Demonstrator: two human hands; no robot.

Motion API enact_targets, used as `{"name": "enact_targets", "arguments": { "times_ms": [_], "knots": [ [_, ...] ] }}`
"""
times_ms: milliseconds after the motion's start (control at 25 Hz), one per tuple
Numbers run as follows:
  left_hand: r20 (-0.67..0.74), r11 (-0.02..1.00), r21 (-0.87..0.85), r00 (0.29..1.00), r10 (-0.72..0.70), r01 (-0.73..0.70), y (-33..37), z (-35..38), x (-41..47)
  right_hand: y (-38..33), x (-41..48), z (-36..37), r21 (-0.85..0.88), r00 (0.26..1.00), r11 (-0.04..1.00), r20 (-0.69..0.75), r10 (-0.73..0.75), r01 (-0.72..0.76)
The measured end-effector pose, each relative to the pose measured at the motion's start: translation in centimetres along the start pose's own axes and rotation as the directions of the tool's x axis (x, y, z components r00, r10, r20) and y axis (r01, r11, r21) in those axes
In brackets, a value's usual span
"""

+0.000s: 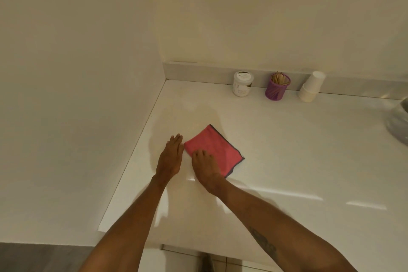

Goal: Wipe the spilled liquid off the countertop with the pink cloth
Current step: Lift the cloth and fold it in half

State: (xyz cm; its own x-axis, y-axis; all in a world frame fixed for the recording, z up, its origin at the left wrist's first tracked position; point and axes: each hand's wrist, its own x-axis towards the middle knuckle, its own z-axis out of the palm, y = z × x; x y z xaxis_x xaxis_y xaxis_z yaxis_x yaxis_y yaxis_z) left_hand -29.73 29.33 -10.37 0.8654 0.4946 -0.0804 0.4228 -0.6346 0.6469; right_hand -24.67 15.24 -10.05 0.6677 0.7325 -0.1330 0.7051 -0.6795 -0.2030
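A folded pink cloth (pixel 217 148) with a dark hem lies flat on the white countertop (pixel 287 150), near its left edge. My right hand (pixel 206 168) rests palm down on the cloth's near left corner, fingers bent onto the fabric. My left hand (pixel 171 157) lies flat on the bare counter just left of the cloth, fingers straight and together, its fingertips beside the cloth's left corner. A faint wet sheen (pixel 198 112) shows on the counter beyond the cloth and to the left of my left hand.
Along the back upstand stand a white lidded jar (pixel 242 83), a purple mesh cup of wooden sticks (pixel 277 86) and a leaning stack of white paper cups (pixel 311 86). A shiny metal object (pixel 398 120) sits at the far right edge. A wall borders the counter's left side.
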Motion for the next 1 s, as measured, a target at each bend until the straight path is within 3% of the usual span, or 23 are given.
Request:
{"name": "enact_targets", "arguments": {
  "times_ms": [160,240,320,400,520,600,720,800,1000],
  "knots": [
    [-0.042,0.993,-0.112,0.999,0.021,-0.026,0.9,-0.1,0.3,0.5,0.5,-1.4,-0.059,0.999,0.997,0.009,-0.04,0.041],
    [-0.086,0.977,-0.212,0.996,0.011,-0.029,1.3,-0.5,0.8,1.6,1.4,-4.7,0.109,0.995,0.994,0.094,-0.018,0.007],
    [-0.107,0.945,-0.327,0.994,-0.03,-0.006,1.9,-0.8,1.4,2.4,2.8,-7.8,0.27,0.984,0.949,0.113,0.136,-0.162],
    [-0.086,0.884,-0.467,0.993,-0.082,0.032,3.1,-1.1,2.3,3.2,4.1,-11.0,0.502,0.934,0.791,0.118,0.337,-0.349],
    [0.091,0.618,-0.753,0.966,-0.241,0.225,6.2,-1.4,3.7,4.5,5.5,-14.6,0.704,0.936,0.627,0.163,0.313,-0.333],
    [0.258,0.44,-0.812,0.913,-0.317,0.383,8.1,-2.0,4.7,5.4,5.9,-16.6,0.816,0.935,0.47,0.229,0.272,-0.336],
    [0.48,0.254,-0.8,0.834,-0.273,0.544,9.1,-3.2,5.9,6.7,5.8,-17.7,0.881,0.921,0.307,0.285,0.266,-0.361],
    [0.538,0.288,-0.761,0.813,-0.223,0.582,9.0,-3.5,6.5,8.1,5.4,-17.3,0.885,0.907,0.251,0.324,0.271,-0.391],
    [0.552,0.573,-0.652,0.829,-0.091,0.497,9.7,-2.4,7.6,12.8,3.5,-16.0,0.876,0.857,0.142,0.399,0.325,-0.462]
  ]
}}
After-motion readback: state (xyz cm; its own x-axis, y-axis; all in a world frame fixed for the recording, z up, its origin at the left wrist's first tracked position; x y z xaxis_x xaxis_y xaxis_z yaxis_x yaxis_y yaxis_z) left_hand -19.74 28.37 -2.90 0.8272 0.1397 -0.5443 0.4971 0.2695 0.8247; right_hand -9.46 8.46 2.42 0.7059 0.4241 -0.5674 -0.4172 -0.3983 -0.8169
